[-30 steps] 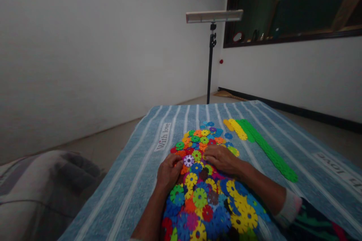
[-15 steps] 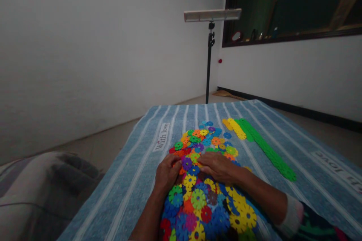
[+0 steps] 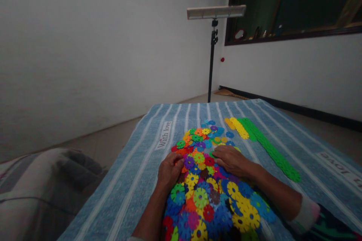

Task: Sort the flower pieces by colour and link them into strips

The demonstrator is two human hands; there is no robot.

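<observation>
A heap of notched plastic snowflake discs [image 3: 200,197] in many colours spreads over the striped cloth in front of me. At the heap's left edge my left hand [image 3: 170,169] rests with curled fingers and the thumb close to them, beside a purple disc [image 3: 189,162]. Whatever these fingers hold, if anything, is hidden. My right hand [image 3: 233,160] lies low over the heap's right side, fingers bent forward and thumb apart, touching discs near a red one [image 3: 209,161]. To the right, green discs [image 3: 278,155] overlap in a long row, next to shorter rows of yellow discs [image 3: 240,128] and orange discs [image 3: 228,122].
A blue and white striped cloth [image 3: 135,173] covers the table. Behind it stands a lamp on a black pole [image 3: 211,67], near the wall corner. Draped grey fabric [image 3: 48,188] is at the lower left, and a dark window [image 3: 308,0] at the upper right.
My right hand has moved right across the heap, baring red and other discs in the middle. My left hand stays at its spot on the heap. The view has shifted slightly.
</observation>
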